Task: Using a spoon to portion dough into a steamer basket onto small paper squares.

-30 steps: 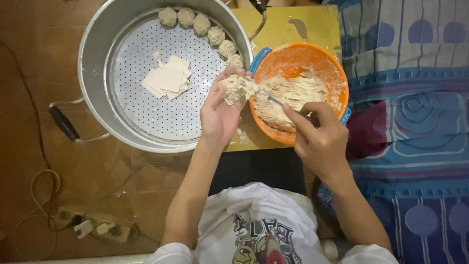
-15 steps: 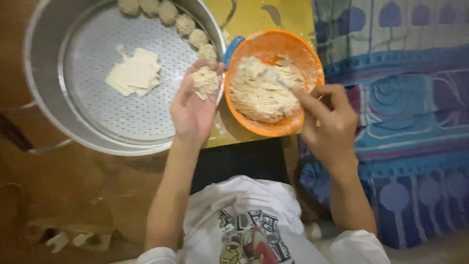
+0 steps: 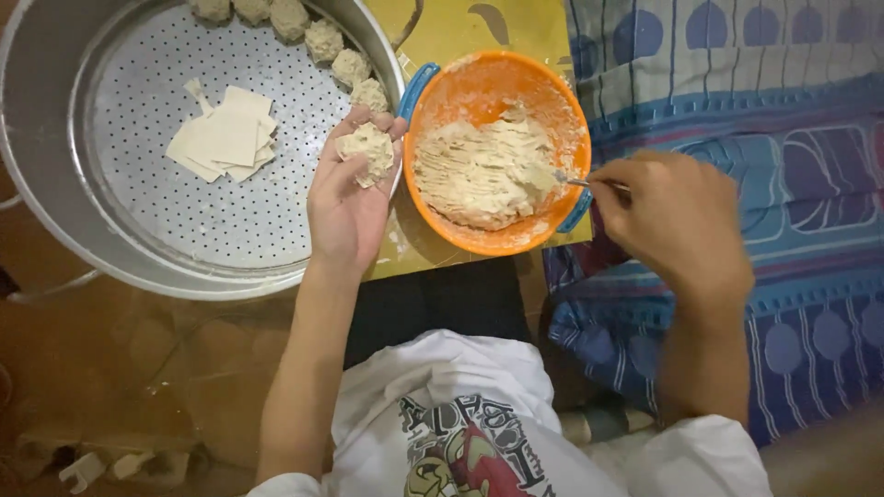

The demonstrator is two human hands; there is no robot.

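My left hand cups a filled dumpling over the rim of a large perforated metal steamer tray. My right hand grips a metal spoon whose tip rests at the right edge of the pale filling in an orange bowl with blue handles. A stack of square wrappers lies in the tray. Several finished dumplings line the tray's upper rim.
The bowl stands on a yellow board. A blue patterned cloth covers the right side. Brown floor lies at lower left, with small pale scraps near the bottom edge. My white printed shirt fills the bottom middle.
My right hand has pulled back to the right out of the bowl, leaving the spoon at the filling's edge. The left hand keeps the dumpling, now a little lower by the tray rim.
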